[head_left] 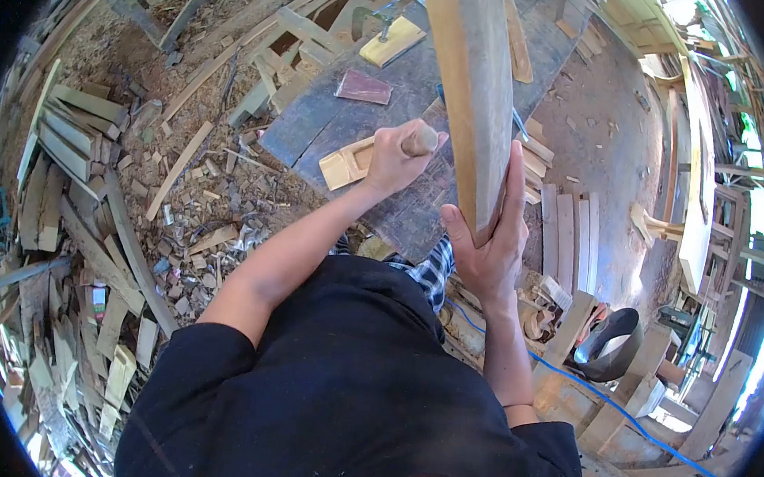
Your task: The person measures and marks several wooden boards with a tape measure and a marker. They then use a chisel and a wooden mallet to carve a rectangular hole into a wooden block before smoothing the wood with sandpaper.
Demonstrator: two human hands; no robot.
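Note:
My left hand (399,155) is wrapped round a wooden handle (420,141), whose round end points up at me; the rest of that tool is hidden beneath the hand. A long curved wooden piece (477,86) stands up toward the camera, and my right hand (494,237) holds its lower end between thumb and fingers. Beside my left hand a pale wooden block (345,165) with a recess lies on the dark worktable (315,119). Farther back on the table are a reddish-brown block (364,87) and a yellow wooden block (393,42) with a clamp by it.
Stacked boards and offcuts (86,156) fill the left side, with wood scraps on the ground. Curved slats (568,238) stand right of the table. A blue hose (606,398) crosses the lower right, near a dark curved band (609,345).

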